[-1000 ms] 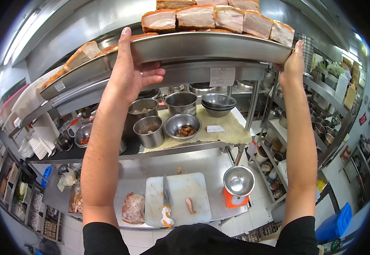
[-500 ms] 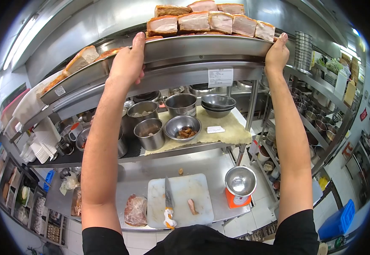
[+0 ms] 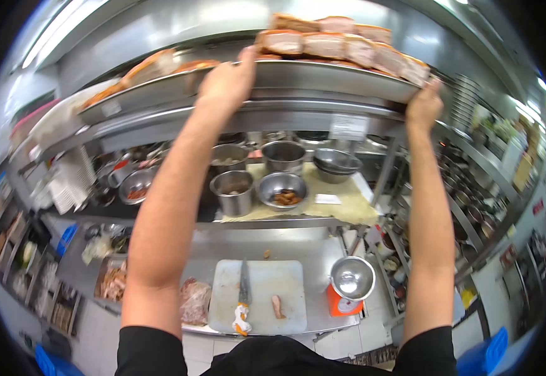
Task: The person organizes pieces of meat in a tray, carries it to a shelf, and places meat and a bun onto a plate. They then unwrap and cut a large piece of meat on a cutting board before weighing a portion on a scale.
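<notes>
Both arms are raised to a metal tray at the top shelf, stacked with blocks of pork belly that have browned rinds. My left hand is closed on the tray's left end, thumb up along the side. At the right end, my right hand grips the corner beside the last pork block. Fingers beneath the tray are mostly hidden. A second tray with more cooked meat lies to the left of my left hand.
Below, the middle shelf holds steel pots, bowls and a bowl of browned pieces. On the lower counter are a cutting board, a knife, raw meat and an orange scale. Stacked tins stand right.
The view has shifted, so shelf and trays appear farther right and slightly blurred. My hands and the pork tray also appear farther right, the left hand most. Both hands keep their grip.
</notes>
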Available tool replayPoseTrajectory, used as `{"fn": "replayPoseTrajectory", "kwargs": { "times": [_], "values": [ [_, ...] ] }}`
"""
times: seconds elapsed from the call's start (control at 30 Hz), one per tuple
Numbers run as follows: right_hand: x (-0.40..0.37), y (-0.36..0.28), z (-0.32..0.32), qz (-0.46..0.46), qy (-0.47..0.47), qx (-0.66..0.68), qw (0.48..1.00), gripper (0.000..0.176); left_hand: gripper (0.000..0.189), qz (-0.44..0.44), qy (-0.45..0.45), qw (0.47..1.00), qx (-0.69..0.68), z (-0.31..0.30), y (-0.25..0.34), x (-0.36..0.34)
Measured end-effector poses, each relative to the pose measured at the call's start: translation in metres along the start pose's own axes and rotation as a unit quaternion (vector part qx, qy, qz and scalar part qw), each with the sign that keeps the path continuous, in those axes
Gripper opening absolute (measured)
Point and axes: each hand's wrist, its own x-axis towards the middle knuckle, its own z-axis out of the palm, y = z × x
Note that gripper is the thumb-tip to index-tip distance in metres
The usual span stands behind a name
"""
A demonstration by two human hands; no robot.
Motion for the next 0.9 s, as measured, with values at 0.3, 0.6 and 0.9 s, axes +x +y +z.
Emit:
{"fn": "replayPoseTrajectory", "kwargs": {
  "times": [0.3,0.6,0.9],
  "values": [
    [-0.004,-0.003,-0.011,-0.013,-0.038,0.039,0.998,0.068,0.095,-0.041,-0.039,0.997,-0.045,-0.007,0.004,-0.009],
    [0.007,0.004,-0.025,-0.02,-0.081,0.055,0.995,0.059,0.087,0.038,-0.007,0.999,0.017,-0.005,-0.009,-0.003],
    [-0.046,-0.099,-0.065,-0.233,-0.064,0.176,0.954,0.032,0.056,0.144,0.091,0.982,-0.077,-0.058,-0.023,-0.097]
  ]
}}
